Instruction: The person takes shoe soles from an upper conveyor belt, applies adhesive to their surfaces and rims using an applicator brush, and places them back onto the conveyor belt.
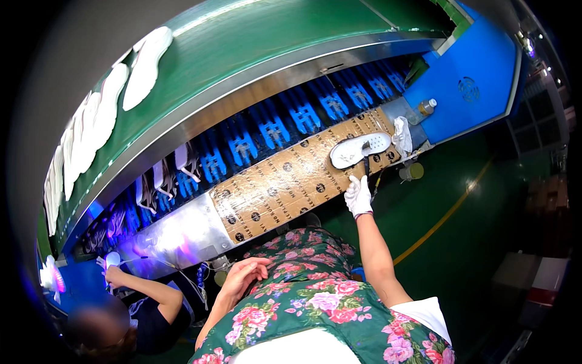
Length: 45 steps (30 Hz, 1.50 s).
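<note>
My right hand (358,195), in a white glove, reaches out to the edge of the cardboard-covered bench (285,188) and grips the dark handle of a brush (367,159) whose head rests on a white shoe sole (359,150) lying on the cardboard. My left hand (245,274), bare, rests with loose fingers against my floral apron (315,297), holding nothing.
Behind the bench runs a line of blue shoe holders (273,127), some with shoes (163,176). Above it a green belt (242,36) carries several white soles (145,67). A white rag (401,133), a bottle (427,107) and a cup (412,171) are at right. Another person (133,303) works at left.
</note>
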### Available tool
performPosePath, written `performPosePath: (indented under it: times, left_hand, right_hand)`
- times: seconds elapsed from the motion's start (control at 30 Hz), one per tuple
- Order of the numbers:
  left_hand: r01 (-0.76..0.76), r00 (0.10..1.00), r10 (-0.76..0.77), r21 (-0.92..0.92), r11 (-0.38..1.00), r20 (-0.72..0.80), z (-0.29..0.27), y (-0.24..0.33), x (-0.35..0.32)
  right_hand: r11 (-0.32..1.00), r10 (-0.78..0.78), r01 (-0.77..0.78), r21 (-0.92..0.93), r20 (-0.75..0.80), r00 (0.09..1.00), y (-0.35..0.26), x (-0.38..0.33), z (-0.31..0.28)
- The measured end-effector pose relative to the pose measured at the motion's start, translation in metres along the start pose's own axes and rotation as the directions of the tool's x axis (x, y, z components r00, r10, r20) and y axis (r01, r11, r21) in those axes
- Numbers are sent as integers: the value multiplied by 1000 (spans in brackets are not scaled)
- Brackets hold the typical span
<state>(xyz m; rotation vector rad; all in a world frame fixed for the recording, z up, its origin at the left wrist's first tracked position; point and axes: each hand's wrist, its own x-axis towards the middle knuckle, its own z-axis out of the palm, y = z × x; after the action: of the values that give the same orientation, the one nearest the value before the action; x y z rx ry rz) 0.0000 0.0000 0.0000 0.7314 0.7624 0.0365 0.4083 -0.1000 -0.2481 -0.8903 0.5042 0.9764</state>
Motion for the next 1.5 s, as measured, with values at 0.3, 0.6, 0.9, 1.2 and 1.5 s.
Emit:
performPosePath:
  times: [0.3,0.6,0.9,1.2,1.5]
  left_hand:
    - [-119,955,119,19,993,-272,9,14,48]
    - [-281,724,578,605,745,-376,-22,122,45]
    - [193,31,983,964,-185,182,-61,307,66]
    - [556,516,848,708,-435,116,-66,378,105]
    - [456,410,891,801,-387,197,-48,375,91]
  right_hand:
    - [867,-35,-7,498,76,997,-72,56,7]
    - [831,-176,151,535,-3,984,-69,56,16]
    - [893,-311,147,425,347,885,-100,1,35]
    - [883,-469,459,94,191,862,-97,3,20]
    - [932,-362,360,39,129,923,-93,-1,42]
